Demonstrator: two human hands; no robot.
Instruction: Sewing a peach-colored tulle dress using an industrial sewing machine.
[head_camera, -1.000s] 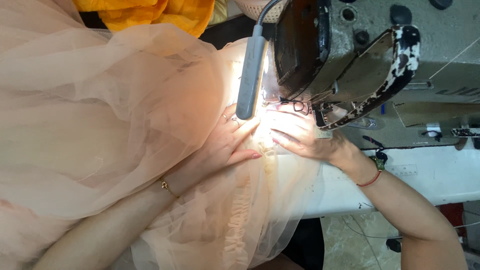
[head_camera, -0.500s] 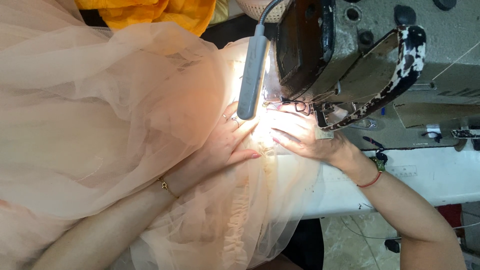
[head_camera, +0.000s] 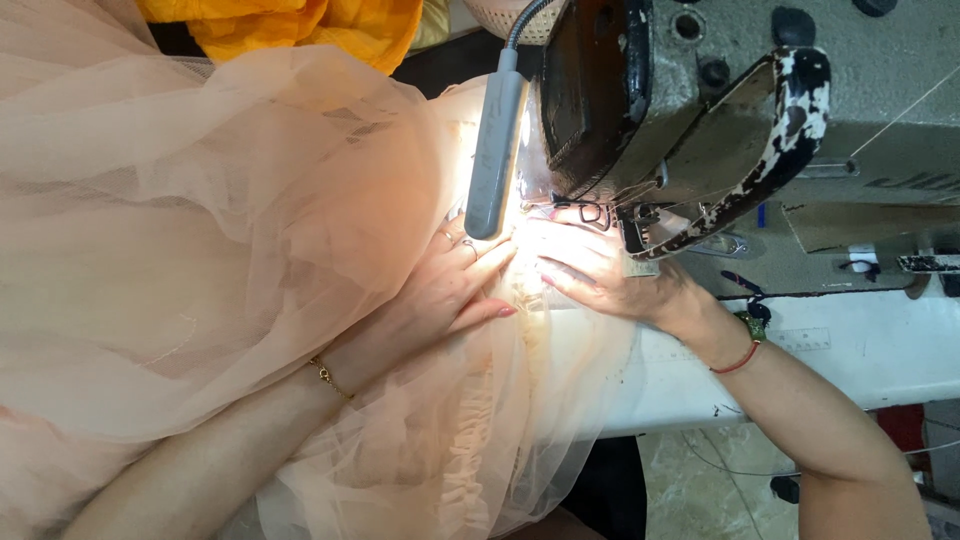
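Your arms are bare. Behind your left hand (head_camera: 440, 295) fingers sit a ring and gold bracelet (head_camera: 327, 375); behind your right hand (head_camera: 600, 270) fingers, a red cord (head_camera: 738, 362) and green bracelet (head_camera: 752, 325).

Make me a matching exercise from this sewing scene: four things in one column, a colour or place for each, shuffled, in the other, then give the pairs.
Things:
1. tulle fabric
2. lamp bar
3. cloth bundle
4. cord bracelet

Descriptions:
A. red, on the right hand's wrist
B. orange-yellow, at the top edge
C. peach, piled over the left arm
D. grey, lit above the fingers

Pairs: 1-C, 2-D, 3-B, 4-A
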